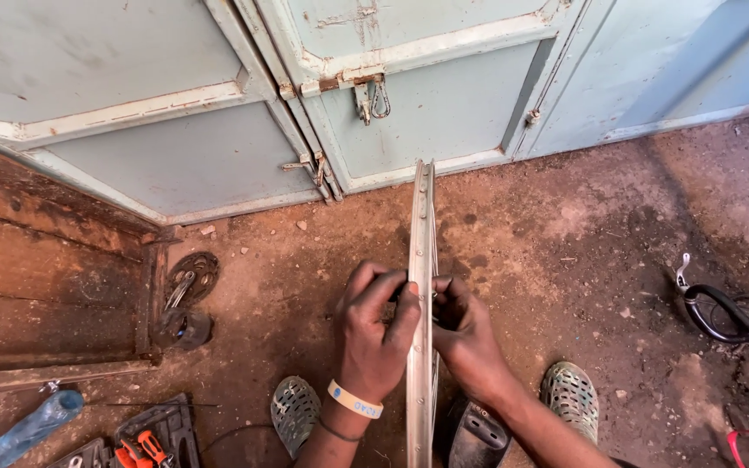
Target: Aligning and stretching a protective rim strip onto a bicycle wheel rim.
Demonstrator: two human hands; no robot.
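Between the two sandalled feet, on the dirt floor (565, 243) before the pale blue doors (426, 113), a bare bicycle wheel rim (423, 225) is being held upright, edge-on. It is being pinched from both sides: left hand (376, 334) and right hand (465, 334) closed on its flanks. Judged light, stiff, smooth-sided metal; best gripped across the flanks. Containers: a dark tool tray (162, 429) near the lower left is holding orange-handled tools (142, 451); a plastic bottle (32, 426) is lying beside it, contents unclear.

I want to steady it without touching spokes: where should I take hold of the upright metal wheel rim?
Grip the metal wheel rim across its narrow edge from both sides, as the left hand and right hand do: it stands edge-on, presenting two flat side walls.
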